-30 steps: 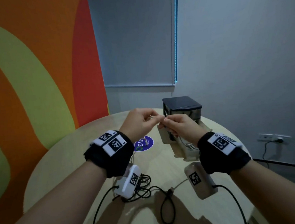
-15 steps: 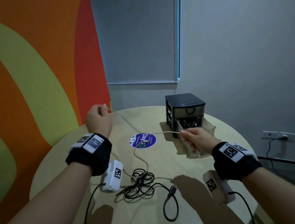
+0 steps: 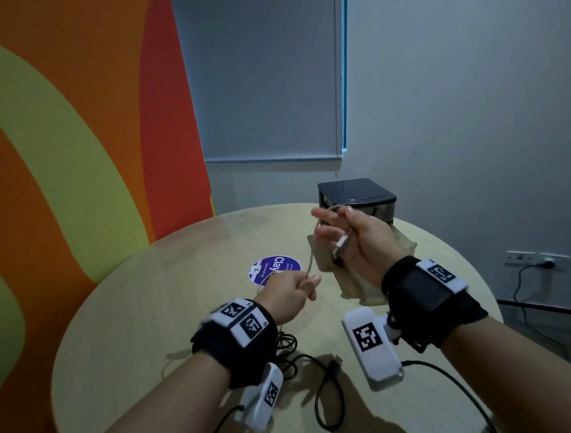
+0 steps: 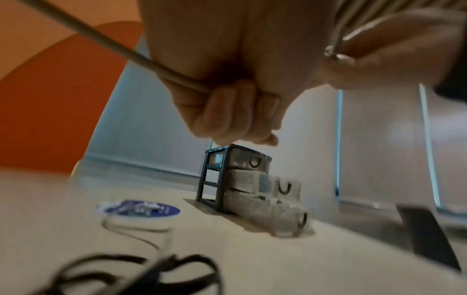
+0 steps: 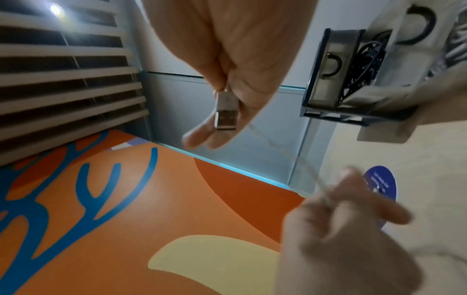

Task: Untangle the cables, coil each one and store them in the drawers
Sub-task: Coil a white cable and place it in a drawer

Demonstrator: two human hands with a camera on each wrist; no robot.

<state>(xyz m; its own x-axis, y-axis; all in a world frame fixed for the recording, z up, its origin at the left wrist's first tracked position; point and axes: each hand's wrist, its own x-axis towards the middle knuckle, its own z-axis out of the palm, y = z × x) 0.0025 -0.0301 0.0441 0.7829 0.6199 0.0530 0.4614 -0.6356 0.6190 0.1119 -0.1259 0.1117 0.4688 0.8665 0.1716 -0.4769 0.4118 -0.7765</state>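
Note:
A white USB cable (image 3: 310,265) runs between both hands above the round table (image 3: 167,294). My right hand (image 3: 336,232) is raised in front of the drawer unit (image 3: 358,200). It pinches the cable near its plug (image 5: 226,113), and a loop lies over its spread fingers. Lower and to the left, my left hand (image 3: 303,286) grips the cable (image 4: 113,46) in a fist. A tangled black cable (image 3: 287,349) lies on the table under my left wrist, its connector (image 3: 335,366) pointing right. The two lower drawers (image 4: 285,187) stand pulled out, and one holds a coiled black cable (image 5: 366,63).
A round purple sticker (image 3: 274,268) is on the table left of the drawer unit. The unit stands on a beige mat (image 3: 406,244). A wall socket with a plugged lead (image 3: 547,262) is at the right. An orange and green wall stands to the left.
My left hand has come in from the far left towards the centre and dropped lower. My right hand has risen from the open drawer, with the white cable now looped over its fingers.

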